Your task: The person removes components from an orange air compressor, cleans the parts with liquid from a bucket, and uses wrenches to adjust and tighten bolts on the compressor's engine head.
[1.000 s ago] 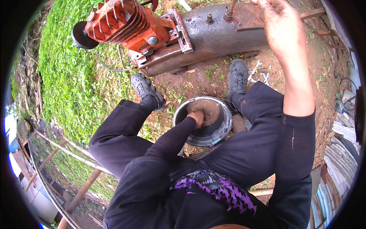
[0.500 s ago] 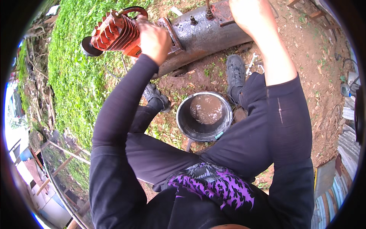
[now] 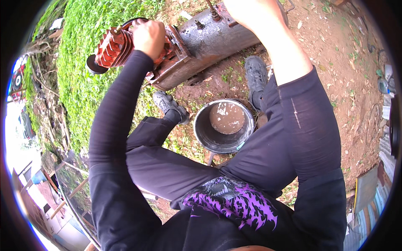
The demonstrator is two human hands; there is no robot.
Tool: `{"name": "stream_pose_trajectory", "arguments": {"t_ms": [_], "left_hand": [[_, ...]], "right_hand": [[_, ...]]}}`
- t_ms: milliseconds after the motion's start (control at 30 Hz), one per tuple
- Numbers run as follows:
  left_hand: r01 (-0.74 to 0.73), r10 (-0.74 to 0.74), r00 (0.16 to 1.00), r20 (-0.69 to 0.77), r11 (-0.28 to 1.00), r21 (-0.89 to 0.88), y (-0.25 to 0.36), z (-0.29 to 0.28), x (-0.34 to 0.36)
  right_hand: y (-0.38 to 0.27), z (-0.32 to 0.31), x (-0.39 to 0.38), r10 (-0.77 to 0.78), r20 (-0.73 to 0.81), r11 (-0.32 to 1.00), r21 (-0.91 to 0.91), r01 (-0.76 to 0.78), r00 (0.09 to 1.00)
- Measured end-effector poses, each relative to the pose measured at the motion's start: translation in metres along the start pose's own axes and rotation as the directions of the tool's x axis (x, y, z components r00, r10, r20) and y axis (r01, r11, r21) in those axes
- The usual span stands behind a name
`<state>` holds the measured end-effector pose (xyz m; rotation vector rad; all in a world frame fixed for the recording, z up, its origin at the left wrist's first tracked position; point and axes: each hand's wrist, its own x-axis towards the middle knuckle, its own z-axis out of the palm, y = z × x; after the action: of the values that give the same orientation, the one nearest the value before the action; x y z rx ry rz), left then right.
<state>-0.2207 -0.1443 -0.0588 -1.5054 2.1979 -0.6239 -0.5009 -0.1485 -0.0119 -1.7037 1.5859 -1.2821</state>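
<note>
My left hand [image 3: 148, 39] has its fingers curled on the upper part of a red, finned compressor pump [image 3: 114, 48], by its curved pipe. The pump is mounted on a grimy, rusty metal cylindrical tank [image 3: 213, 46]. My right hand [image 3: 251, 13] reaches over the tank's right part, near its upright fittings [image 3: 215, 16]; the top edge of the picture cuts off its fingers. Between my legs, a black bucket [image 3: 204, 138] holds brown, murky water with pale flecks on its surface.
My shoes [image 3: 256, 74] stand on dirt and weeds, either side of the bucket. Grass [image 3: 75, 83] runs along the left, with wooden poles and boards at lower left. Corrugated metal sheets [image 3: 368, 205] and a leaning panel [image 3: 365, 188] lie along the right edge.
My left hand has come up out of the bucket onto the pump. My right hand has moved up and left along the tank, as the whole view shifted somewhat.
</note>
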Motion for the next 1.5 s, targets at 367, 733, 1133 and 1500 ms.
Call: {"name": "stream_pose_trajectory", "arguments": {"t_ms": [367,733,1133,1500], "left_hand": [[0.013,-0.022,0.999,0.048,0.985,0.174,0.044,-0.025,-0.011],[0.123,-0.120,0.991,-0.058,0.992,0.041,0.098,0.064,-0.045],[0.329,-0.323,0.944,0.070,0.939,-0.104,0.068,0.064,-0.002],[0.200,-0.229,0.972,-0.045,0.919,-0.341,0.046,0.007,-0.008]], "right_hand": [[0.002,-0.011,-0.002,0.010,0.003,1.000,0.014,-0.010,1.000],[-0.002,0.005,-0.002,-0.050,-0.055,0.994,-0.096,0.045,0.997],[-0.013,0.008,-0.002,-0.018,-0.089,0.991,-0.133,0.006,0.996],[-0.005,-0.009,0.007,0.110,-0.118,0.991,-0.061,-0.117,0.987]]}}
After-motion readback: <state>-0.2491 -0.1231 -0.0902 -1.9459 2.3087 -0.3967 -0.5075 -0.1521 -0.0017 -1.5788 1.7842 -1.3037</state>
